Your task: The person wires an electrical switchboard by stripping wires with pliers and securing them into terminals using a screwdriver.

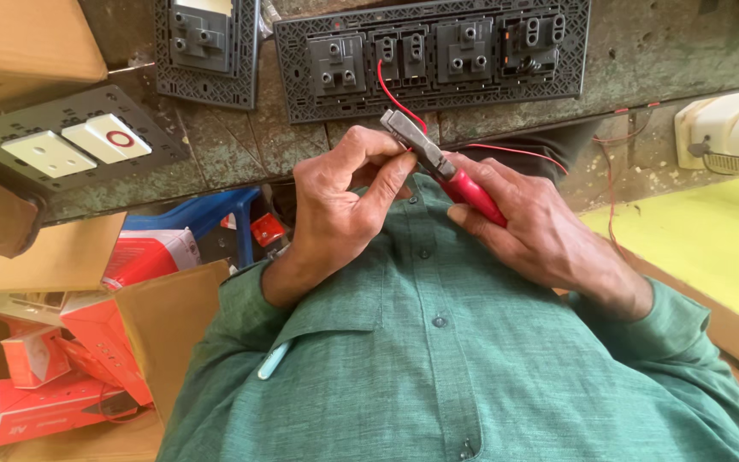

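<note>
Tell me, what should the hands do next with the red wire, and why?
Probably squeeze the pliers gently. The right hand holds their red handles, the left hand pinches the red wire right at the jaws, and the wire's far end runs to the switch panel.

Red handles are seen on the pliers (446,167) (grey at the head), red on the wire (395,98), green on the shirt (438,342).
</note>
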